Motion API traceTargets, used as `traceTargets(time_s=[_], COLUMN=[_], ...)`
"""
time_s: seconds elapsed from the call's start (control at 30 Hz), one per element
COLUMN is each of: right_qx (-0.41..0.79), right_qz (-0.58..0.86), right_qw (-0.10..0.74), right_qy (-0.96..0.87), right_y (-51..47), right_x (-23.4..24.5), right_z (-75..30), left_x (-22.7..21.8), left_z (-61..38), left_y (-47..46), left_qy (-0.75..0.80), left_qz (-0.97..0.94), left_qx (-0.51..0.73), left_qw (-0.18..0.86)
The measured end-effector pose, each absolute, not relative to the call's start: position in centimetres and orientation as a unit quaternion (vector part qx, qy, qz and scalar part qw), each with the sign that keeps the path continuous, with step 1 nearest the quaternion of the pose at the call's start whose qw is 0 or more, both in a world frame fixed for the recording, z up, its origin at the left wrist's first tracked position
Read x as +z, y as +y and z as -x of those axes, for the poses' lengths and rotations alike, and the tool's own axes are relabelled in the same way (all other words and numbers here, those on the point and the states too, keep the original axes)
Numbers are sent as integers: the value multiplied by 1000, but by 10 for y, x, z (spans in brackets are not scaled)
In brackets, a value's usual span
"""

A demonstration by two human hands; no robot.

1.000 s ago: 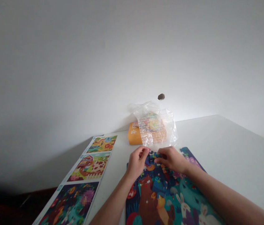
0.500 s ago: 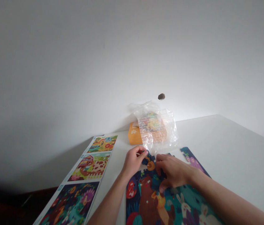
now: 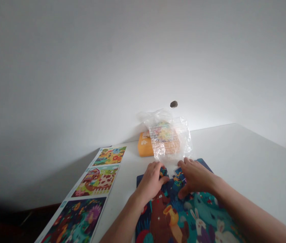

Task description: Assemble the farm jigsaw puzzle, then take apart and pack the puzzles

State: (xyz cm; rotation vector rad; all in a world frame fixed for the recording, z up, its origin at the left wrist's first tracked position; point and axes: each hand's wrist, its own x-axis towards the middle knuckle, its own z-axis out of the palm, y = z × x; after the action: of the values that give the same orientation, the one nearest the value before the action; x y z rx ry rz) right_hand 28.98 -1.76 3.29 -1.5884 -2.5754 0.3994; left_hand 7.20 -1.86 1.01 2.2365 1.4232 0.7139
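Observation:
A dark, colourful jigsaw puzzle (image 3: 168, 216) with a bear, a honey pot and rabbits lies on the white table in front of me. My left hand (image 3: 151, 180) is at its upper left, thumb and fingers closed around a puzzle piece (image 3: 163, 172). At the upper right, my right hand (image 3: 197, 175) grips a puzzle section (image 3: 204, 164) by its edges, thumb below and fingers above. A gap at the top edge separates what the two hands hold. My palms hide parts of the pieces, so I cannot tell how fully they interlock.
Behind the puzzle, a clear plastic bag (image 3: 185, 141) drapes over an orange box (image 3: 145, 147) by the wall. To the left lies a printed picture sheet (image 3: 107, 182) with three scenes. The wall has a dark hole (image 3: 173, 104). The white table (image 3: 254, 162) extends right.
The separate right-hand section has moved left against the puzzle with my right hand. A corner section at the upper left now sits against the puzzle under my left hand.

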Motion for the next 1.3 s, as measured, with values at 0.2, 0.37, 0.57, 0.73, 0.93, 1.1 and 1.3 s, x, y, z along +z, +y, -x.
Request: traceTargets(time_s=[0.2,0.37,0.57,0.73,0.93,1.1,1.3], right_qx=[183,221,234,214,252,318,415], right_qz=[504,454,454,455,462,445,391], right_qw=[66,91,86,79,79,107,155], right_qy=[-841,-859,-855,-861,-847,-830,-807], right_y=[-15,-18,-17,-11,-8,-7,0], right_x=[33,32,31,28,27,30,33], right_z=[-291,-291,-290,-291,-292,-292,-295], left_x=[11,17,28,25,7,9,15], left_z=[-71,-67,-59,-62,-66,-67,-70], left_y=[-13,-11,-8,-9,-9,-11,-15], left_qy=[510,515,481,461,513,490,448], left_qz=[-766,-723,-743,-683,-690,-726,-745], left_qx=[313,357,357,414,407,378,350], left_qw=[233,291,298,387,307,300,349])
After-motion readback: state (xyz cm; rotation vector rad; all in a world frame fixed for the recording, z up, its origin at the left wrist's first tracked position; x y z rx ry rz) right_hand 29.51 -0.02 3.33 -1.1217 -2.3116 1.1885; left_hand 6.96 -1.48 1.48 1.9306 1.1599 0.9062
